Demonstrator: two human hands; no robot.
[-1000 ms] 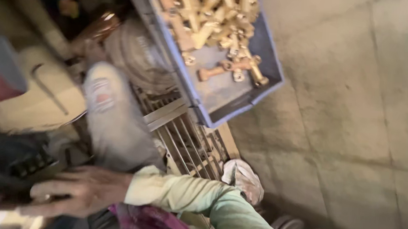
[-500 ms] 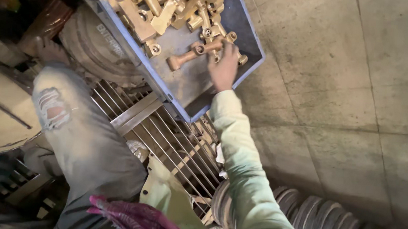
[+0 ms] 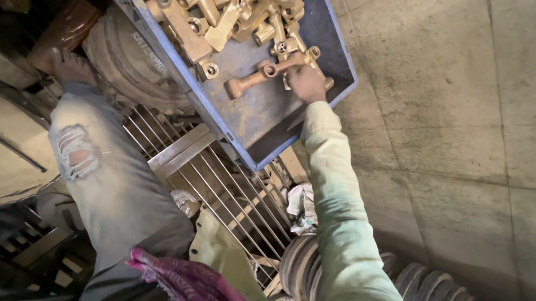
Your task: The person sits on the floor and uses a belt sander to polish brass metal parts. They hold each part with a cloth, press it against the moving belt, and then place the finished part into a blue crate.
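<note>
Head view shows right hand (image 3: pixel 306 83) closing on one brass fitting (image 3: pixel 266 73) at the blue crate (image 3: pixel 220 120) edge (left hand unseen), pile (image 3: pixel 227 11) largely unpicked.

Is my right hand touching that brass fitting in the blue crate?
Touching. The head view shows the right hand lying against the end of the brass fitting in the blue crate, no gap visible.
</note>
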